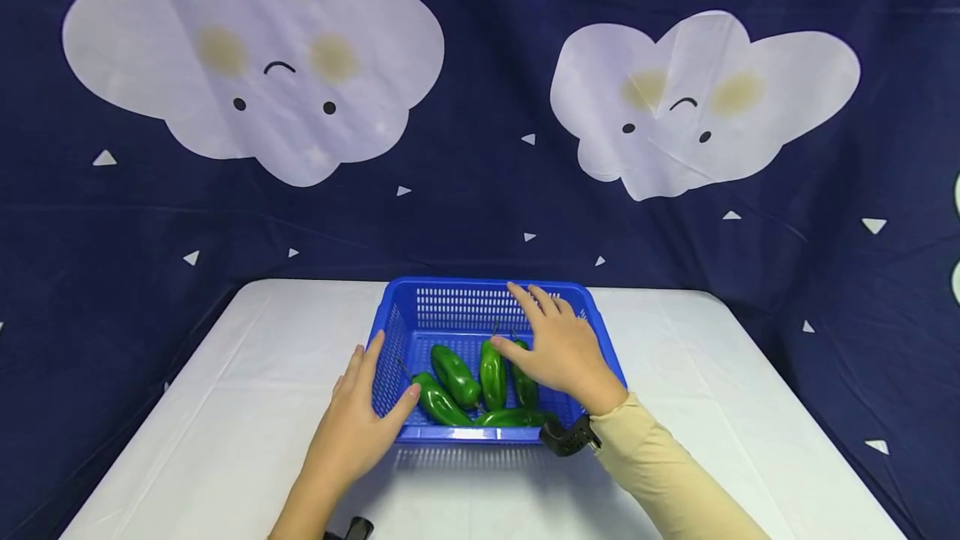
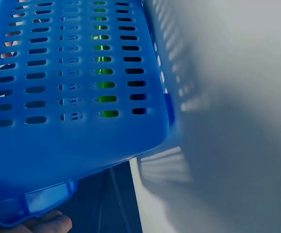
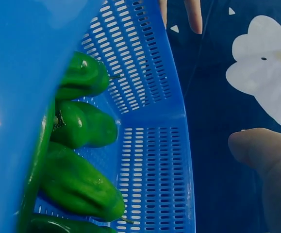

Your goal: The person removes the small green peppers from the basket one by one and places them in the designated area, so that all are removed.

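Note:
A blue plastic basket (image 1: 487, 433) with slotted walls stands on the white table and holds several green peppers (image 1: 492, 375). My left hand (image 1: 351, 423) is at the basket's left side, fingers extended and thumb spread towards the front left corner. In the left wrist view, fingertips (image 2: 53, 224) show beside the basket rim (image 2: 48, 199); whether they touch it I cannot tell. Over the right part of the basket is my right hand (image 1: 562, 348), fingers extended and nothing held. The right wrist view shows a thumb (image 3: 261, 150) apart from the basket wall (image 3: 155, 160).
The white tabletop (image 1: 705, 373) extends on both sides of the basket. Behind it hangs a dark blue cloth (image 1: 487, 107) printed with clouds and small triangles. A black strap (image 1: 566, 437) circles the right wrist.

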`<state>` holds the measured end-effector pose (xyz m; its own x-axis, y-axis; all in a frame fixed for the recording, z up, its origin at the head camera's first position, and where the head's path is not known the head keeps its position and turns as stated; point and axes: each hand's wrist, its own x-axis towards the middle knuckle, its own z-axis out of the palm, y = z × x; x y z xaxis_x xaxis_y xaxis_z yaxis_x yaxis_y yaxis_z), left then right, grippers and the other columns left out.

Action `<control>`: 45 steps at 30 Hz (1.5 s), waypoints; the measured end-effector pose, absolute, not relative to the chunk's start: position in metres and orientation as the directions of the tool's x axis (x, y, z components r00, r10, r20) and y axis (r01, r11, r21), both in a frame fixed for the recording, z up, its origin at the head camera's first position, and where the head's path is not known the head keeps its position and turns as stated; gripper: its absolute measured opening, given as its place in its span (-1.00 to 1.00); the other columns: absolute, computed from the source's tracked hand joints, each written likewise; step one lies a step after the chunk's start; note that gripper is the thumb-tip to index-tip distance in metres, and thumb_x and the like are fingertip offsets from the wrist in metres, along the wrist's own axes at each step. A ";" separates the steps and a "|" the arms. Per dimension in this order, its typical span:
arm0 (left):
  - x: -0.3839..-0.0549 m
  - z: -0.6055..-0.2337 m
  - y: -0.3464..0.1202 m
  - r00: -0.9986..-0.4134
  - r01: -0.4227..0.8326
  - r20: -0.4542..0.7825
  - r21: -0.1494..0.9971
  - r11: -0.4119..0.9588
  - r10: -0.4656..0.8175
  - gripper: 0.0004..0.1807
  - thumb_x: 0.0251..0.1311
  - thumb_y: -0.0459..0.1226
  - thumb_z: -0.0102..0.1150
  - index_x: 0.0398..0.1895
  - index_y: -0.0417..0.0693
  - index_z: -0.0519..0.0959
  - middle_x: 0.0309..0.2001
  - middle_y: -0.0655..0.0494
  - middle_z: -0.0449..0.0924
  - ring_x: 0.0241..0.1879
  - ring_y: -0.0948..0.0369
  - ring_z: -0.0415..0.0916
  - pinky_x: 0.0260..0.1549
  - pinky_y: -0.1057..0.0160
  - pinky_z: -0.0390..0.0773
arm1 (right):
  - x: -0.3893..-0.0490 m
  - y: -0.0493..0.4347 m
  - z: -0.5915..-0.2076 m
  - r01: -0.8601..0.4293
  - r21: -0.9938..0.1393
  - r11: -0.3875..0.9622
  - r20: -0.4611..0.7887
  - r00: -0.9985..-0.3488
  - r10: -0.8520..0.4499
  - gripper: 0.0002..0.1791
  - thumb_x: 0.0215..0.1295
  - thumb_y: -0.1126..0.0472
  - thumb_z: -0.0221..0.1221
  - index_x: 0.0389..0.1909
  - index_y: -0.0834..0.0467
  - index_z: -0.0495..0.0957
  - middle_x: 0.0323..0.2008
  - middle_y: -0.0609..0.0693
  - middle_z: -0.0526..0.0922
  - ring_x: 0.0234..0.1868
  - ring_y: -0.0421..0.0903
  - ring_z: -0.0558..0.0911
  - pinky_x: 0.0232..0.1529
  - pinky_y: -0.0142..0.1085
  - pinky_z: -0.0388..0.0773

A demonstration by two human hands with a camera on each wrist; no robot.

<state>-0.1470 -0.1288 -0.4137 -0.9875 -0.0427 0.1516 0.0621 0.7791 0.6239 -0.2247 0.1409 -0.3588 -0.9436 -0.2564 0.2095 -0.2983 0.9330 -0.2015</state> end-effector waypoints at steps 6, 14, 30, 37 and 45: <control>-0.143 -0.418 -0.128 -0.987 0.038 0.140 0.664 0.747 -0.074 -0.03 0.25 0.37 -0.04 0.61 0.33 -0.18 0.59 -0.20 -0.12 0.48 -0.33 0.01 0.27 -0.49 0.15 | -0.227 0.143 -0.358 -0.305 -0.208 0.929 0.210 -0.942 -0.262 -0.07 0.23 -0.48 0.05 0.56 -0.23 0.03 0.50 0.10 0.24 0.41 0.28 0.33 0.19 0.33 0.41; -0.139 -0.428 -0.128 -0.976 0.083 0.198 0.714 0.696 -0.087 -0.01 0.25 0.28 0.09 0.61 0.12 -0.07 0.56 -0.21 0.00 0.47 -0.27 0.10 0.31 -0.41 0.19 | -0.229 0.145 -0.360 -0.312 -0.223 0.924 0.197 -0.942 -0.271 -0.05 0.23 -0.49 0.05 0.56 -0.25 0.01 0.51 0.09 0.22 0.41 0.29 0.34 0.17 0.33 0.43; -0.135 -0.446 -0.122 -0.961 0.088 0.175 0.928 0.362 -0.216 -0.14 0.18 0.01 0.36 0.51 0.18 0.18 0.48 -0.16 0.24 0.41 -0.17 0.27 0.36 -0.25 0.27 | -0.230 0.156 -0.365 -0.309 -0.287 0.907 0.178 -0.947 -0.266 -0.05 0.21 -0.48 0.07 0.56 -0.28 -0.02 0.51 0.01 0.22 0.39 0.29 0.37 0.15 0.33 0.45; -0.135 -0.457 -0.116 -0.931 0.158 0.213 0.967 0.199 -0.296 -0.19 0.10 -0.20 0.45 0.44 0.18 0.30 0.47 0.03 0.27 0.43 0.10 0.22 0.39 0.39 0.23 | -0.232 0.159 -0.366 -0.337 -0.345 0.876 0.150 -0.941 -0.302 -0.05 0.22 -0.46 0.10 0.56 -0.25 0.00 0.53 0.01 0.20 0.43 0.28 0.33 0.20 0.33 0.41; -0.134 -0.469 -0.111 -0.889 0.197 0.280 0.948 0.250 -0.362 -0.06 -0.18 -0.24 0.63 0.37 0.23 0.39 0.35 -0.02 0.45 0.27 0.15 0.40 0.10 0.72 0.26 | -0.244 0.169 -0.374 -0.438 -0.512 0.739 0.037 -0.871 -0.490 -0.02 0.24 -0.22 0.27 0.58 -0.19 -0.04 0.57 -0.02 0.07 0.56 0.08 0.12 0.48 0.16 0.16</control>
